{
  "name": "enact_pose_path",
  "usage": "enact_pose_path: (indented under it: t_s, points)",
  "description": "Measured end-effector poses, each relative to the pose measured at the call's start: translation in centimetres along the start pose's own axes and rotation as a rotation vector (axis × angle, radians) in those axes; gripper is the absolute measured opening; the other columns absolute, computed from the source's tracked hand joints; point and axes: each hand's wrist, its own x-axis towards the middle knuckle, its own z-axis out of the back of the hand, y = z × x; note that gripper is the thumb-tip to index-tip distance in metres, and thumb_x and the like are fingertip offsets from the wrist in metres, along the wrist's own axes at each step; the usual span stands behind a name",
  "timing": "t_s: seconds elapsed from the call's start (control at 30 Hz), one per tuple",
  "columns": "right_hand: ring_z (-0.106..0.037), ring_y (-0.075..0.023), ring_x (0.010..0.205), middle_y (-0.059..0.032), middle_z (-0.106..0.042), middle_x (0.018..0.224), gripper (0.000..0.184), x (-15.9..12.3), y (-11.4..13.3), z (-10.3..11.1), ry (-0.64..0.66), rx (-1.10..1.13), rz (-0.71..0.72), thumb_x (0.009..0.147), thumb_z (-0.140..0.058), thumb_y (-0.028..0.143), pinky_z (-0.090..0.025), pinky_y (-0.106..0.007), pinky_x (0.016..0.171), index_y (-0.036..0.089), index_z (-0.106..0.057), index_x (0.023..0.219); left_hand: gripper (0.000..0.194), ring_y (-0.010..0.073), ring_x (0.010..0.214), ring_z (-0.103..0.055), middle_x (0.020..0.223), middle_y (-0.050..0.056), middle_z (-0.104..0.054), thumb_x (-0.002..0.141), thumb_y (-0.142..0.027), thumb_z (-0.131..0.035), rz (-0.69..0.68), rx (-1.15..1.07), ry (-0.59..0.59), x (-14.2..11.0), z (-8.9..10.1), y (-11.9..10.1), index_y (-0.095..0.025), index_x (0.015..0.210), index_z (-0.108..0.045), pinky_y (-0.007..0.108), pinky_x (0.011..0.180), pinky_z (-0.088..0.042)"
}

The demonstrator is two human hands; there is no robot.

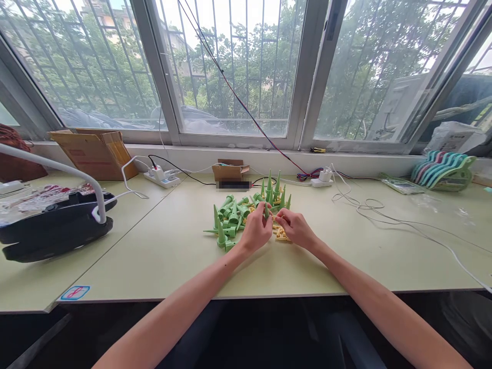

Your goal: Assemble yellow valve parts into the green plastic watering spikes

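Observation:
A heap of green cone-shaped plastic spikes (230, 220) lies in the middle of the pale green table (172, 256), some flat and several standing upright (274, 192) at the back. Small yellow plastic pieces (282, 236) are mixed in beneath. My left hand (255, 231) is closed around one green spike (266, 210), its tip poking up between the fingers. My right hand (295, 228) is pinched right beside it, fingertips almost touching the left hand, over the yellow pieces; what it pinches is too small to name.
A black device with a white hose (57, 225) sits at the left. Behind are an open cardboard box (94, 151), a white power strip (161, 177), a small carton (229, 171), loose white cables (384, 215) at the right, and striped hangers (442, 169).

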Motion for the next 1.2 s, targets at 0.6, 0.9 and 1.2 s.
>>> enact_pose_path:
  t_s: [0.6, 0.9, 1.2]
  points:
    - [-0.027, -0.0101, 0.053, 0.0052, -0.036, 0.054, 0.034, 0.10, -0.28, -0.17, -0.007, 0.010, 0.035, 0.094, -0.046, 0.039, -0.025, -0.023, 0.052, 0.019, -0.049, 0.066, 0.021, 0.0055, 0.047, -0.047, 0.084, -0.001, -0.064, 0.082, -0.012, -0.051, 0.001, -0.013, 0.014, 0.03, 0.09, 0.04, -0.019, 0.103, -0.047, 0.019, 0.051, -0.039]
    - [-0.028, -0.0093, 0.051, 0.0055, -0.037, 0.051, 0.039, 0.17, -0.05, -0.24, -0.057, -0.009, 0.029, 0.093, -0.049, 0.045, -0.025, -0.023, 0.050, 0.018, -0.052, 0.065, 0.021, 0.0085, 0.054, -0.052, 0.083, 0.000, -0.064, 0.085, -0.013, -0.049, -0.044, 0.048, 0.011, -0.10, -0.11, 0.26, -0.019, 0.105, -0.048, 0.022, 0.061, -0.042]
    - [-0.033, -0.0100, 0.047, 0.0062, -0.043, 0.051, 0.026, 0.01, 0.24, -0.17, -0.043, -0.008, 0.060, 0.090, -0.053, 0.043, -0.030, -0.023, 0.051, 0.019, -0.061, 0.084, 0.017, 0.0090, 0.055, -0.050, 0.078, -0.002, -0.059, 0.090, -0.017, -0.046, -0.025, 0.055, 0.015, -0.04, -0.26, 0.45, -0.019, 0.106, -0.048, 0.023, 0.061, -0.040]
